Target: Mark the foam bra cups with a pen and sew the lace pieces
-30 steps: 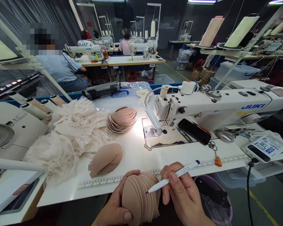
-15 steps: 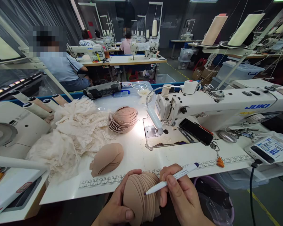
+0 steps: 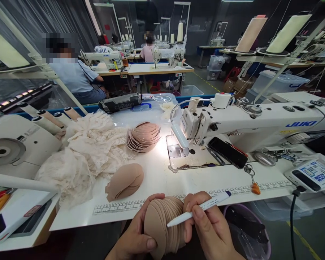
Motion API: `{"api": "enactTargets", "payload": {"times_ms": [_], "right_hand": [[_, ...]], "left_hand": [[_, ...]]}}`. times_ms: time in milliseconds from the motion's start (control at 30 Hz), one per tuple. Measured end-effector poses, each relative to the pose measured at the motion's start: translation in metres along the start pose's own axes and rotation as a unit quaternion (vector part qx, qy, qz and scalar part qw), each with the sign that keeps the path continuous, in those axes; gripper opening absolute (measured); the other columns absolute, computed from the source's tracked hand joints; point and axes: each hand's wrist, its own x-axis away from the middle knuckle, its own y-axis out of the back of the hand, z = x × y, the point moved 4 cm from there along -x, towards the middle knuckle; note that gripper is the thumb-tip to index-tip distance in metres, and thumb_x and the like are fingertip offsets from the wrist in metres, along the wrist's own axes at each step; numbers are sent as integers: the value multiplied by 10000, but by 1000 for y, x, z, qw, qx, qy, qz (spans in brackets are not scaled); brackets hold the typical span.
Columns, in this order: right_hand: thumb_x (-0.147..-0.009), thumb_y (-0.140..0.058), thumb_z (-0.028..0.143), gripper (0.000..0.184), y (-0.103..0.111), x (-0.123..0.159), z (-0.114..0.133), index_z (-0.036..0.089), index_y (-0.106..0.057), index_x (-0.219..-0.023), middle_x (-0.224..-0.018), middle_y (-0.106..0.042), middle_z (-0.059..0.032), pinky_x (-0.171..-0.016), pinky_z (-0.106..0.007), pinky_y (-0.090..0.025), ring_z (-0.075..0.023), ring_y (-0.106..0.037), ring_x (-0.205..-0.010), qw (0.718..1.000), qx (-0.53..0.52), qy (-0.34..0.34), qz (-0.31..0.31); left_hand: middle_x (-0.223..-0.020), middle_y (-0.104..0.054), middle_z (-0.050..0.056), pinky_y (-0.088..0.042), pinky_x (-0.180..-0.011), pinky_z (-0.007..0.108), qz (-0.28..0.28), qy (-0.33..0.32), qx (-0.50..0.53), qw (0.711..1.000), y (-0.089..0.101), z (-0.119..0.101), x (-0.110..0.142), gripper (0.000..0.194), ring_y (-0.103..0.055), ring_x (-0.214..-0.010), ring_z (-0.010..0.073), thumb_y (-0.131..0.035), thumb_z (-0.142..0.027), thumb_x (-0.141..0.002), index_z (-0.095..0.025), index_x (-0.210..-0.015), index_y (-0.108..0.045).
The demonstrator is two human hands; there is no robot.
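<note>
Fanned stack of beige oval pcs (image 3: 154, 225) is at the near edge of the table (image 3: 157, 180), low centre of view, held up just off it. L hand (image 3: 138, 236) grips it from the side, thumb on the front pc, fingers round the back. R hand (image 3: 212, 229) has a white pen (image 3: 180, 219) pinched btwn thumb & fingers, dark end up & out to the R, tip at the pcs' edges; can't tell if it's actually touching.

Just beyond, a ruler strip (image 3: 119, 207) runs along the table edge. Past that on the L: small pile of similar ovals (image 3: 127, 180), then a thicker layered stack (image 3: 143, 137) nr the lamp (image 3: 179, 135), w/ cream lace (image 3: 97, 155) heaped alongside. On the R: white sewing mach. (image 3: 249, 119), black phone (image 3: 227, 151) lying in front of it, orange key charm (image 3: 255, 188) nr the ruler. Farther back L, a co-worker in lt-blue top (image 3: 70, 76) sits facing away.
</note>
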Motion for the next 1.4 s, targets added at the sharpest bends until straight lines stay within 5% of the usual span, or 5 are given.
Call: {"api": "enactTargets", "payload": {"times_ms": [833,1033,1200,1300,1400], "right_hand": [[-1150,-529,475,276,-4,5,-2,285,-687,-1026,-621,-645,40,-631,-328,-372,-154,-532,-551,996,30,69,56],[-1162,-479,481,253,16,-7,11,344,-684,-1219,-858,-756,-2,-841,-348,-483,-211,-660,-861,990,107,81,52],[-1001,-719,488,484,11,-27,19,340,-562,-1435,-1428,-643,-78,-1103,-441,-467,-322,-618,-1292,924,326,-28,196],[-820,-842,324,646,-8,-35,18,310,-537,-1390,-1366,-651,-74,-1069,-438,-485,-334,-628,-1249,898,353,-46,258],[-753,-786,233,570,-21,-43,10,306,-542,-1263,-1179,-682,-23,-930,-375,-516,-280,-655,-1078,915,305,-41,262]], "left_hand": [[-1340,-732,75,-516,-1012,402,17,-10,-9,1000,-4,-1,-1,872,-732,-1178,317,-991,-350,-698,-334,-1465,-578],[-1458,-637,122,-484,-1095,519,24,-16,-98,995,2,-16,3,1021,-661,-1302,383,-970,-433,-738,-360,-1575,-390],[-1643,-425,150,-455,-1167,569,-18,-25,-447,894,-2,-49,12,1167,-517,-1465,423,-872,-292,-763,-411,-1674,-153],[-1695,-405,94,-453,-1217,514,-8,-106,-621,777,-19,-67,14,1095,-447,-1548,394,-779,-145,-816,-491,-1667,-182],[-1630,-511,40,-482,-1206,443,-8,-202,-641,740,-26,-73,12,1082,-538,-1479,335,-782,-95,-816,-545,-1643,-247]]}}
